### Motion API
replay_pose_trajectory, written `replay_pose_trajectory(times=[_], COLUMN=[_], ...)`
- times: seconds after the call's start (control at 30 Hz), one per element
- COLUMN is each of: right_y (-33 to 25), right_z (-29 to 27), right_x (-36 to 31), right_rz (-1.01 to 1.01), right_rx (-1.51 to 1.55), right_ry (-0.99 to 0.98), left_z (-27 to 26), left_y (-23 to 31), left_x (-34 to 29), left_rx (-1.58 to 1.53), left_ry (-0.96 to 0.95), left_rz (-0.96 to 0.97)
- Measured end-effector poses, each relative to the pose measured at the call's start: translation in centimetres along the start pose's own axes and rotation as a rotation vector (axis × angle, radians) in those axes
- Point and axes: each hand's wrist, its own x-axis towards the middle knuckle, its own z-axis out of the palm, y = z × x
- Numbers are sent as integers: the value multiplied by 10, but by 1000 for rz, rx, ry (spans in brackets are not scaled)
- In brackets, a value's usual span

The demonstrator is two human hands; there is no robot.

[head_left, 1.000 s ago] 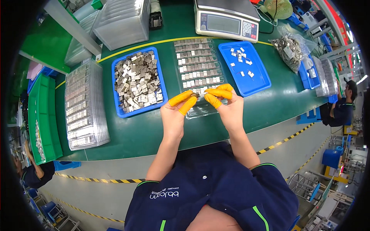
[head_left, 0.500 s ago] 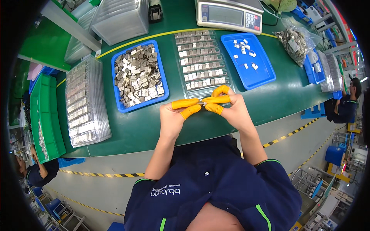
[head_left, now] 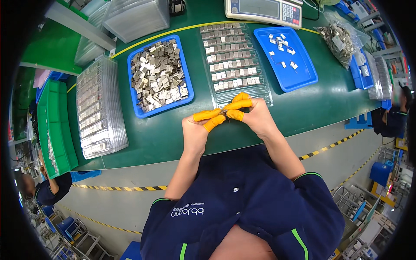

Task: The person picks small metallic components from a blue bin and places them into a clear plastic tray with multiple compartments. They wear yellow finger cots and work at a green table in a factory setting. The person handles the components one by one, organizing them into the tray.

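Orange finger cots cover the fingertips of both hands, which meet just in front of a clear plastic tray (head_left: 258, 94). Between the fingertips is a small metallic piece (head_left: 223, 112), mostly hidden by the fingers. My left hand (head_left: 196, 131) pinches it from the left, thumb below and forefinger above. From the right, my right hand (head_left: 256, 117) grips it with curled fingers and thumb. Rows of small silver metal pieces (head_left: 234, 63) fill the clear tray's slots.
Left of the clear tray, a blue tray (head_left: 190, 82) is heaped with metal pieces. Another blue tray (head_left: 297, 80) holds several small white connectors. A stack of clear trays (head_left: 100, 112), a green bin (head_left: 65, 147), a scale (head_left: 260, 11) and a bag of parts (head_left: 340, 45) surround them.
The view has shifted slightly, so the table's things appear higher. My right hand has tilted, and its fingers have moved closer to the left fingertips around the small piece.
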Motion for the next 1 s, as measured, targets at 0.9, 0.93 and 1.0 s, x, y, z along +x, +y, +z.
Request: replay_pose_trajectory(times=[0.9,0.93,1.0], right_y=[1,1,3], right_z=[-131,-138,-145], right_x=[28,33,44], right_rz=[-405,-365,-310], right_rx=[-932,-904,-908], right_ry=[729,745,740], left_z=[-55,-56,-56], left_y=[67,67,68], left_x=[73,74,73], left_rx=[1620,1566,1456], left_ry=[125,147,196], left_rz=[571,577,588])
